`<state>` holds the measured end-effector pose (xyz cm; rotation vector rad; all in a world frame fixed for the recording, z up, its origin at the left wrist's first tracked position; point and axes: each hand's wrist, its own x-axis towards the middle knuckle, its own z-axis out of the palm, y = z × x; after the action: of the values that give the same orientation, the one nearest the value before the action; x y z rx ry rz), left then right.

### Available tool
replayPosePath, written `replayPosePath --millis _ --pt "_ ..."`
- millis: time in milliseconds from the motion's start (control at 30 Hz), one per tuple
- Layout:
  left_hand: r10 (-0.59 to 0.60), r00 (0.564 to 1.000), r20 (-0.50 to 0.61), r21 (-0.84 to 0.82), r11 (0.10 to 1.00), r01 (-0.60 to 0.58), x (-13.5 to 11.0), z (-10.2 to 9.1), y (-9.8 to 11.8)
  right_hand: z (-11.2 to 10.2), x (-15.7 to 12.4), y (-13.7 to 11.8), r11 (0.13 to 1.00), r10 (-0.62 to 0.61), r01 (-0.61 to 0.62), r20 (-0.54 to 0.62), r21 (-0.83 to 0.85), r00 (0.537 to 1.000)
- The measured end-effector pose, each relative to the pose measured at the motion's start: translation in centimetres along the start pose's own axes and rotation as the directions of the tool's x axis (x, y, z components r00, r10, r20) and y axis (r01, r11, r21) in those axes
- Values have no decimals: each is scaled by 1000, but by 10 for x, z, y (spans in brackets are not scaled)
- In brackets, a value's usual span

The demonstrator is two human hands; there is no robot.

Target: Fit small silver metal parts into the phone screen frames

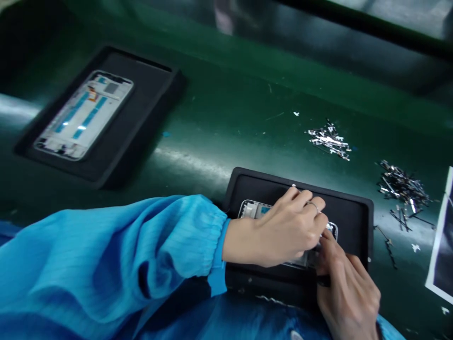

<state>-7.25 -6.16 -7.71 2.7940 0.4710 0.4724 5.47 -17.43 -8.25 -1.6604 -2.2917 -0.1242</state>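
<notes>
A phone mid-frame (249,209) lies in a black tray (354,222) in front of me, largely covered by my hands. My left hand (283,231) reaches across it, a ring on one finger, with its fingers bent and drawn together at the phone frame's right end. Whatever those fingertips pinch is hidden. Beside it, my right hand (347,283) is closed, thumb and fingers meeting at the same end of the frame. Something small and dark shows under the right hand, but I cannot make out what it is.
Another black tray (141,113) at the left carries a second phone mid-frame (85,115) with blue strips. Two piles of thin metallic parts, one farther back (329,139) and one at the right (403,184), lie on the green surface (219,118). A white-edged sheet (439,255) sits far right.
</notes>
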Motion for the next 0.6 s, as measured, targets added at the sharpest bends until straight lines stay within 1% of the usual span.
replayPosePath --millis 100,167,300,367,600 --pt "49 989 -138 99 994 -36 1 2 1 2 2 1 998 -32 31 -9 -45 999" --pt "97 976 -197 142 987 -69 0 3 0 3 3 -1 995 -45 44 -13 -87 999" --pt "191 956 -223 173 973 -154 -2 3 -4 2 2 -8 994 -24 21 -20 -106 1000" --pt "217 941 -261 190 967 -170 -4 3 -7 1 1 -11 995 -5 3 -18 -99 1000" --pt "188 929 -320 180 974 -136 -8 12 -11 -1 -2 -14 998 28 -29 -26 -48 999"
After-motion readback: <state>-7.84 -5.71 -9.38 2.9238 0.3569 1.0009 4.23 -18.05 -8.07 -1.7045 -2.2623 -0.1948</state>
